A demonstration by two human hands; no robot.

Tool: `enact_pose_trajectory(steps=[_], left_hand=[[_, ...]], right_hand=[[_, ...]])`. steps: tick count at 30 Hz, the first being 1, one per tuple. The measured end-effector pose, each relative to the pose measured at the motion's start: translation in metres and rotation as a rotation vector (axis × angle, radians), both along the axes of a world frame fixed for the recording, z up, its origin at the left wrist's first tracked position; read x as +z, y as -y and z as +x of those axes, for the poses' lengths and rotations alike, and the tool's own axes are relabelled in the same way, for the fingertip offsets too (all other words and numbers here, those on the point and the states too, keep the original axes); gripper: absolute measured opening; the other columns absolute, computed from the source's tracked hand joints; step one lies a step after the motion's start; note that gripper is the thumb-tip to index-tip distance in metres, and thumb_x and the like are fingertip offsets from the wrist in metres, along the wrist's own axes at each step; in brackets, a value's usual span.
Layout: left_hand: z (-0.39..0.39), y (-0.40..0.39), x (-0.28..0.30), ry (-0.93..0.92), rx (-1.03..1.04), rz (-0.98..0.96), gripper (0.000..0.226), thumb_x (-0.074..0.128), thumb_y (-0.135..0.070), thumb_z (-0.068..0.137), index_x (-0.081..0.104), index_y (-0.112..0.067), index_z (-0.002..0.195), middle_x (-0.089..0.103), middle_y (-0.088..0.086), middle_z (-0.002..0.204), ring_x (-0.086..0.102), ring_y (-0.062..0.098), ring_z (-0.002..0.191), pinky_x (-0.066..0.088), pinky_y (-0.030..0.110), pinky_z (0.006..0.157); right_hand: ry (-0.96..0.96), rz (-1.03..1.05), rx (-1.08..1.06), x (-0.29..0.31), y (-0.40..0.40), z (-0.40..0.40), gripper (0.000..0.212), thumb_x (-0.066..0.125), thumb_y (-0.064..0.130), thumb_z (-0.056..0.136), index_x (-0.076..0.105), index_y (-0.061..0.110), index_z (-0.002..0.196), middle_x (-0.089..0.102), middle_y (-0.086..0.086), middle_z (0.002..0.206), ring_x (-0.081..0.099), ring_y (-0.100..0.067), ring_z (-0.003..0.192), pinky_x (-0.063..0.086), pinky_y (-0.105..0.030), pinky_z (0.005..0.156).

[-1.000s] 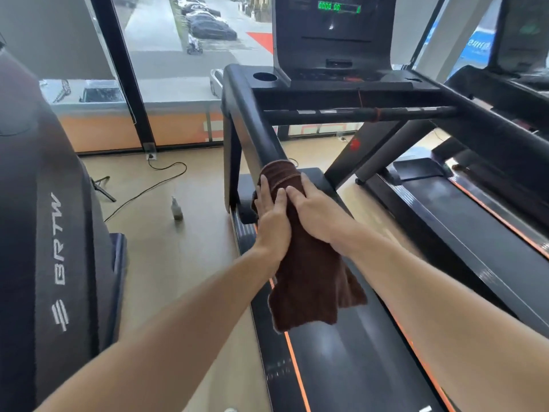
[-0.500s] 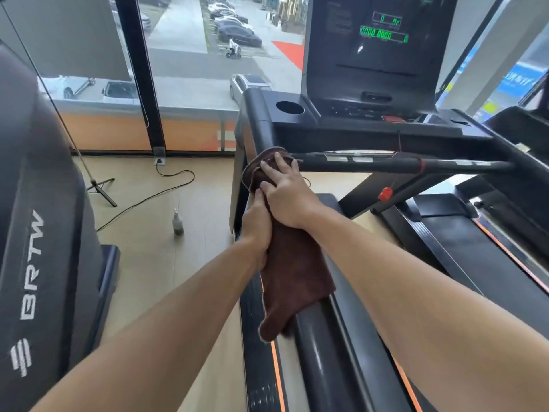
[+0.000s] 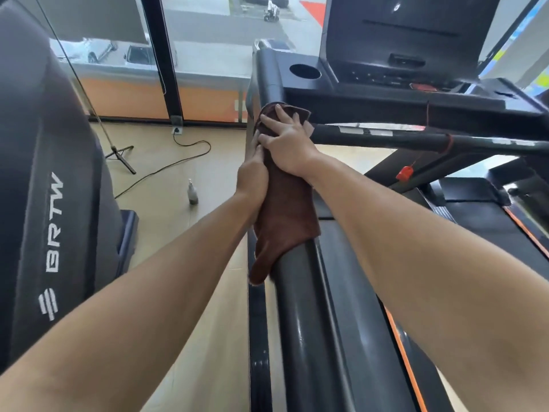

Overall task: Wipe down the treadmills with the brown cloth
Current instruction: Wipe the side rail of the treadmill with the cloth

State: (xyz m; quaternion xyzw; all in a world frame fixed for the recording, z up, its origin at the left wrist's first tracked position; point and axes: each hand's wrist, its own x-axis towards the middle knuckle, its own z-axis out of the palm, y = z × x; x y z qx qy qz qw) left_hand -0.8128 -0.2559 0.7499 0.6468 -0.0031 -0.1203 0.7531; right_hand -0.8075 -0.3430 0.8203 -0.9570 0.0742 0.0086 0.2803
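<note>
Bottle, cable and tripod on floor.

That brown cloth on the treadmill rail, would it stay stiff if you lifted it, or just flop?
Probably flop: the brown cloth drapes over the handrail and its loose end hangs down limp. It looks light, since it wraps and folds under the right hand and left hand. Its fuzzy surface likely grips rather than slides.
</note>
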Motion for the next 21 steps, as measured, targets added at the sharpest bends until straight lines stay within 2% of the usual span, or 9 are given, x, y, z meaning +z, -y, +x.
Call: enact_pose_trajectory(steps=[1, 4, 7, 9, 11, 13, 14, 17, 21], left_hand=[[-0.001, -0.001, 0.001, 0.003, -0.021, 0.017, 0.043, 0.036, -0.035, 0.11, 0.047, -0.03, 0.151, 0.055, 0.0, 0.148, 0.055, 0.01, 0.126, 0.035, -0.003, 0.095], [-0.006, -0.002, 0.006, -0.07, 0.004, -0.014, 0.056, 0.054, -0.054, 0.098, 0.057, -0.024, 0.145, 0.06, 0.006, 0.144, 0.062, 0.019, 0.124, 0.052, 0.032, 0.104], [-0.02, -0.003, 0.015, -0.088, 0.098, 0.1, 0.047, 0.052, -0.046, 0.104, 0.065, -0.011, 0.133, 0.071, 0.006, 0.122, 0.071, 0.007, 0.087, 0.056, 0.015, 0.065], [-0.041, -0.002, 0.025, -0.106, 0.134, 0.18, 0.041, 0.049, -0.047, 0.105, 0.068, -0.017, 0.125, 0.074, 0.003, 0.11, 0.066, -0.004, 0.067, 0.051, 0.011, 0.059], [-0.074, -0.005, 0.044, -0.104, 0.118, 0.234, 0.043, 0.045, -0.049, 0.106, 0.061, -0.026, 0.137, 0.068, 0.0, 0.129, 0.067, -0.006, 0.094, 0.053, 0.01, 0.083], [-0.105, -0.01, 0.05, -0.113, 0.06, 0.235, 0.052, 0.042, -0.05, 0.105, 0.041, -0.033, 0.155, 0.045, -0.006, 0.157, 0.047, 0.003, 0.137, 0.034, 0.026, 0.119], [-0.121, -0.014, 0.05, -0.117, 0.028, 0.25, 0.053, 0.039, -0.047, 0.106, 0.033, -0.036, 0.158, 0.036, -0.009, 0.162, 0.036, 0.004, 0.146, 0.024, 0.032, 0.125], [-0.176, -0.024, 0.053, -0.119, 0.02, 0.304, 0.049, 0.029, -0.033, 0.112, 0.022, -0.031, 0.161, 0.024, -0.012, 0.166, 0.023, 0.001, 0.151, 0.014, 0.033, 0.128], [-0.251, -0.03, 0.062, -0.156, 0.064, 0.424, 0.048, 0.025, -0.024, 0.113, 0.021, -0.023, 0.161, 0.022, -0.011, 0.166, 0.022, -0.008, 0.144, 0.016, -0.002, 0.109]], right_hand=[[0.003, 0.007, 0.01, -0.002, 0.001, 0.002, 0.052, 0.047, 0.027, 0.107, 0.039, 0.026, 0.158, 0.006, -0.001, 0.173, -0.007, -0.032, 0.157, -0.004, -0.033, 0.122], [0.017, -0.062, 0.051, -0.005, 0.005, 0.005, 0.051, 0.044, 0.029, 0.109, 0.036, 0.026, 0.159, 0.005, -0.003, 0.173, -0.006, -0.036, 0.157, -0.005, -0.038, 0.122], [0.095, -0.127, 0.12, -0.012, 0.01, -0.003, 0.049, 0.04, 0.03, 0.11, 0.037, 0.021, 0.158, 0.008, -0.006, 0.172, -0.002, -0.035, 0.157, -0.005, -0.042, 0.123], [0.139, -0.048, 0.176, -0.018, 0.011, -0.02, 0.05, 0.038, 0.026, 0.11, 0.036, 0.015, 0.158, 0.012, -0.008, 0.172, 0.0, -0.03, 0.158, -0.005, -0.041, 0.126], [0.137, 0.139, 0.17, -0.027, 0.009, -0.047, 0.051, 0.038, 0.027, 0.11, 0.036, 0.017, 0.159, 0.008, -0.004, 0.172, -0.006, -0.028, 0.158, -0.007, -0.042, 0.126], [0.073, 0.445, 0.089, -0.031, 0.004, -0.084, 0.051, 0.041, 0.027, 0.109, 0.034, 0.022, 0.16, 0.003, -0.001, 0.173, -0.01, -0.029, 0.158, -0.007, -0.041, 0.126], [0.061, 0.524, 0.068, -0.031, 0.002, -0.105, 0.053, 0.043, 0.025, 0.109, 0.032, 0.024, 0.161, 0.001, -0.001, 0.173, -0.009, -0.029, 0.157, -0.007, -0.04, 0.126], [0.004, 0.532, 0.077, -0.029, -0.008, -0.162, 0.057, 0.042, 0.025, 0.11, 0.022, 0.028, 0.163, -0.007, 0.0, 0.172, -0.011, -0.026, 0.158, -0.007, -0.039, 0.127], [-0.078, 0.553, 0.127, -0.027, -0.02, -0.237, 0.058, 0.039, 0.028, 0.111, 0.014, 0.032, 0.164, -0.02, 0.01, 0.169, -0.027, -0.011, 0.153, -0.006, -0.042, 0.128]])
